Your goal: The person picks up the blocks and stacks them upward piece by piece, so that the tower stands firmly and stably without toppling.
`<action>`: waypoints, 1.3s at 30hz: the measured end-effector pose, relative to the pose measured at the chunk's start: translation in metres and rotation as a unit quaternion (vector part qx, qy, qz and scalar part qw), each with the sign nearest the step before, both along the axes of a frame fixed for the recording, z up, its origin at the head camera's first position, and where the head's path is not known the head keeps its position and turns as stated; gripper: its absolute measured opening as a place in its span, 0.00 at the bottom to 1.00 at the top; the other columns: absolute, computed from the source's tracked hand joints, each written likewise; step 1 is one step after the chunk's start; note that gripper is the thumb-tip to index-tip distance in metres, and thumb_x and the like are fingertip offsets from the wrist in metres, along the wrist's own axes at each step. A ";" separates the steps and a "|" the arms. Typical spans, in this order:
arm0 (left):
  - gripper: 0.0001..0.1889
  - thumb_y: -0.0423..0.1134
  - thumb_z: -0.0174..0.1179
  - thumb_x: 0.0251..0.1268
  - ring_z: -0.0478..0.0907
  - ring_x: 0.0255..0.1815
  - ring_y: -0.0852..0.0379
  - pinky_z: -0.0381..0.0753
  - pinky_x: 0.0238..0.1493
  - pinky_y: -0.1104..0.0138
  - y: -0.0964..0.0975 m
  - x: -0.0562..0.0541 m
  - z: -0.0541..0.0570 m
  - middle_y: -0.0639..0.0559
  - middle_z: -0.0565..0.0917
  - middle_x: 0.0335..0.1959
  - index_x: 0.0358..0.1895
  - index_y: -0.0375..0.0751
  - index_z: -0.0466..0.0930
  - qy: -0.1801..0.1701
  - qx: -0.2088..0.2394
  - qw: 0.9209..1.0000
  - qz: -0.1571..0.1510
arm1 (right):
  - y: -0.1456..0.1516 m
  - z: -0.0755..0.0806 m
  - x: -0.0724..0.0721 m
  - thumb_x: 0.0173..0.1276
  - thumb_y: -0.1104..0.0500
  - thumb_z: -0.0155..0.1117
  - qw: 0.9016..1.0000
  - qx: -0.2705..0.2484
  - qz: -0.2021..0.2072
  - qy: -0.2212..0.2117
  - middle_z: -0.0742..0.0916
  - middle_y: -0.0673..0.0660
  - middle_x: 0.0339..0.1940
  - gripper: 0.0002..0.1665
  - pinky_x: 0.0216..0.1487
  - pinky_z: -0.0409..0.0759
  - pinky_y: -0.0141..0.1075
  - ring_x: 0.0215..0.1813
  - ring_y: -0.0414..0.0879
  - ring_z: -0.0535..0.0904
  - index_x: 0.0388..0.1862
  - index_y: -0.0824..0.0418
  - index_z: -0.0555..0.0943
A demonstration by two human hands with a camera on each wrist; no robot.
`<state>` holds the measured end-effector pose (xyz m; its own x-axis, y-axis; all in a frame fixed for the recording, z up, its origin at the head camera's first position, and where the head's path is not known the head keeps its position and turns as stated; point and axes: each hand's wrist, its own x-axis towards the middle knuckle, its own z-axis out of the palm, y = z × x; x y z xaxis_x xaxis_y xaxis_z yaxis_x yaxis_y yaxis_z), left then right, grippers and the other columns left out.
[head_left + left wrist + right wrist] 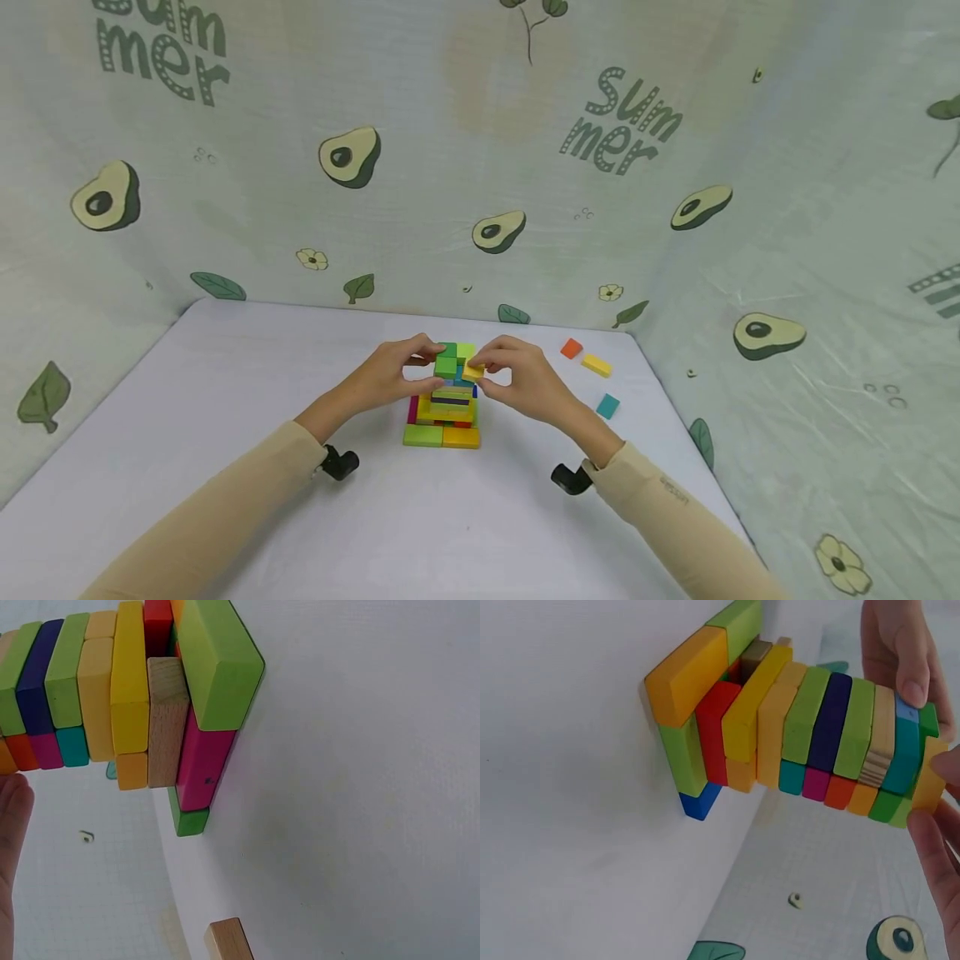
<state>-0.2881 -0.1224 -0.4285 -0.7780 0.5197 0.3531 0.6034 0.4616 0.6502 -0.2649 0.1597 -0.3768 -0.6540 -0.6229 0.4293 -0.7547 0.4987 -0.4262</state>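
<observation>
A tower of coloured wooden blocks (452, 404) stands upright on the table, its layers crossed on a wider base. At its top left, my left hand (393, 372) grips the tower, thumb in front and a finger behind, beside the green block (446, 367). In the right wrist view the left thumb (913, 688) touches near the light blue block. My right hand (521, 375) pinches a yellow-orange block (928, 776) between thumb and fingers at the tower's upper right. In the left wrist view a left finger (11, 817) reaches along the far side of the top layers.
To the right of the tower, an orange-red block (572, 348), a yellow block (597, 365) and a teal block (608, 406) lie on the white table (360, 517). A plain wood block (229, 941) shows in the left wrist view. A printed cloth (420, 167) hangs behind.
</observation>
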 end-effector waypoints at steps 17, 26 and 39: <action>0.23 0.46 0.76 0.67 0.84 0.64 0.49 0.84 0.64 0.58 0.002 0.001 0.003 0.50 0.85 0.64 0.60 0.49 0.77 -0.008 -0.001 1.000 -0.005 | -0.007 -0.007 0.001 0.67 0.65 0.79 0.999 -0.007 -0.010 0.036 0.87 0.51 0.47 0.10 0.49 0.87 0.33 0.46 0.47 0.84 0.47 0.59 0.93; 0.23 0.45 0.75 0.68 0.84 0.64 0.49 0.83 0.65 0.58 0.002 0.001 0.003 0.50 0.85 0.64 0.60 0.48 0.77 -0.008 -0.003 1.000 -0.005 | -0.007 -0.008 0.000 0.67 0.66 0.78 0.999 -0.018 0.001 0.030 0.87 0.53 0.47 0.10 0.48 0.90 0.46 0.47 0.52 0.85 0.47 0.61 0.92; 0.25 0.46 0.75 0.68 0.84 0.64 0.47 0.84 0.64 0.56 0.001 0.001 0.002 0.49 0.83 0.67 0.63 0.49 0.77 -0.009 -0.011 1.000 0.012 | 0.074 -0.012 -0.029 0.68 0.65 0.77 0.996 0.004 -0.081 0.048 0.89 0.55 0.50 0.16 0.47 0.90 0.46 0.48 0.54 0.87 0.54 0.58 0.89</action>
<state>-0.2866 -0.1218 -0.4264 -0.7971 0.5075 0.3273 0.5796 0.4907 0.6506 -0.2936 0.2333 -0.3890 -0.7026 -0.5168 0.4892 -0.7011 0.6205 -0.3513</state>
